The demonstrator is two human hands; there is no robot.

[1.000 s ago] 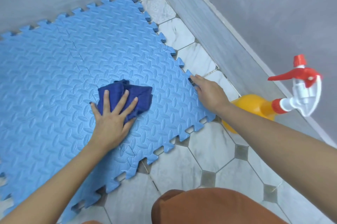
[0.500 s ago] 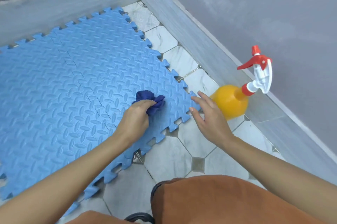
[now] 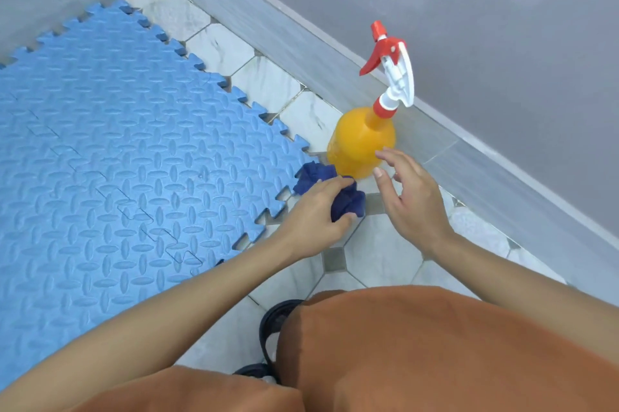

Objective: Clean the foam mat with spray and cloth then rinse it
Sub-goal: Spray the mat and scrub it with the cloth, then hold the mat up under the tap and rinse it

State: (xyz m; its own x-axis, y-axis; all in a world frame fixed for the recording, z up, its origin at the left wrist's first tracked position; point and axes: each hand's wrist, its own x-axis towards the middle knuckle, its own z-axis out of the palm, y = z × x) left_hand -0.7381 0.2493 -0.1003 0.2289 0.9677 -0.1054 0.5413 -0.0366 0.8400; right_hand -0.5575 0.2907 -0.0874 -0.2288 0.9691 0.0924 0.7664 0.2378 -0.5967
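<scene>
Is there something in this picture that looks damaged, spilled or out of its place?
Nothing stands out. The foam mat lies flat with its pieces joined, the spray bottle stands upright on the floor tiles, and no spill shows. The left hand holds the bunched cloth beside the bottle.

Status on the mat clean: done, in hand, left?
Done: unclear; the mat shows no visible wetness. In hand: left hand grips the bunched cloth at the mat's corner; open right hand is close to the bottle, not gripping. Left: spraying, wiping, rinsing.
</scene>
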